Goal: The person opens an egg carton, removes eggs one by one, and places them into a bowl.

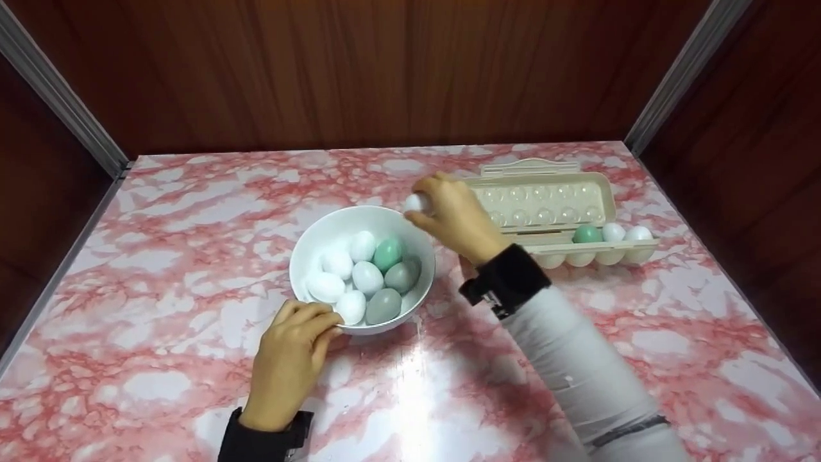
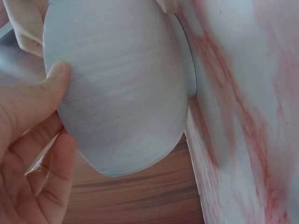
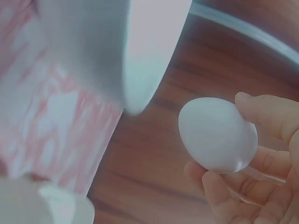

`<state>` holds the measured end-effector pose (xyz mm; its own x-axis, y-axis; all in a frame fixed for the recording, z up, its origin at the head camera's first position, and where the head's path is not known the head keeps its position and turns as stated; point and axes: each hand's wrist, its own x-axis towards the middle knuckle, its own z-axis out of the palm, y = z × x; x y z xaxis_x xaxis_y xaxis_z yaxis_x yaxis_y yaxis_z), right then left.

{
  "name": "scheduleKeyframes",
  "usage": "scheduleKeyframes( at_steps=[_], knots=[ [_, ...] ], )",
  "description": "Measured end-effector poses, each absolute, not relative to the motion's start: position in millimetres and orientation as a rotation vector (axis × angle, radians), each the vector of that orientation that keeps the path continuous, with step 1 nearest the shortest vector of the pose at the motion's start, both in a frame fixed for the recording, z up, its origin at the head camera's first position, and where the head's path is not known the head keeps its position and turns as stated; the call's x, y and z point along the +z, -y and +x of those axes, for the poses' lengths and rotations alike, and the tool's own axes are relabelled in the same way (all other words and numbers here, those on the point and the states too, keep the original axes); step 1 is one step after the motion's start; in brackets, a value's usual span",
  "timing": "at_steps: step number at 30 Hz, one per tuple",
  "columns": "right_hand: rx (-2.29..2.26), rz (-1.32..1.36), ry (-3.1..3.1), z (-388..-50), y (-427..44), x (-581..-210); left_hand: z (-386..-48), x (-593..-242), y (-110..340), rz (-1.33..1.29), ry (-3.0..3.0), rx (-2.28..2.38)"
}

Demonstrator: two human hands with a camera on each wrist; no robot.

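Observation:
A white bowl stands on the table with several white, grey and green eggs in it. My left hand pinches the bowl's near left rim; in the left wrist view its thumb presses on the outer wall. Beyond the bowl's far right rim, my right hand holds a white egg between thumb and fingertips, raised and apart from the bowl. Behind that hand lies an egg carton, lid up. A green egg and two white eggs fill its right end; my hand and forearm hide its left end.
Under everything is a red-and-white marbled table. Dark wood-grain panels wall in the back and both sides, joined by metal corner posts. The carton's lid leans back toward the table's far edge.

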<state>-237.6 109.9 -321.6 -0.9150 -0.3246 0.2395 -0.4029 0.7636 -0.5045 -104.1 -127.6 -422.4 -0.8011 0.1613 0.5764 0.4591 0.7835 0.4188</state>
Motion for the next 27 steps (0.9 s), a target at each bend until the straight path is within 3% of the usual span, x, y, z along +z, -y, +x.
scheduleKeyframes(
  at_steps=[11, 27],
  knots=[
    [0.773, 0.821, 2.917, -241, -56, -320, -104, -423, 128, -0.477, 2.434, -0.771],
    [0.446, 1.086, 3.149, -239, -23, -328, -104, -423, 128, -0.465, 2.459, -0.767]
  ],
)
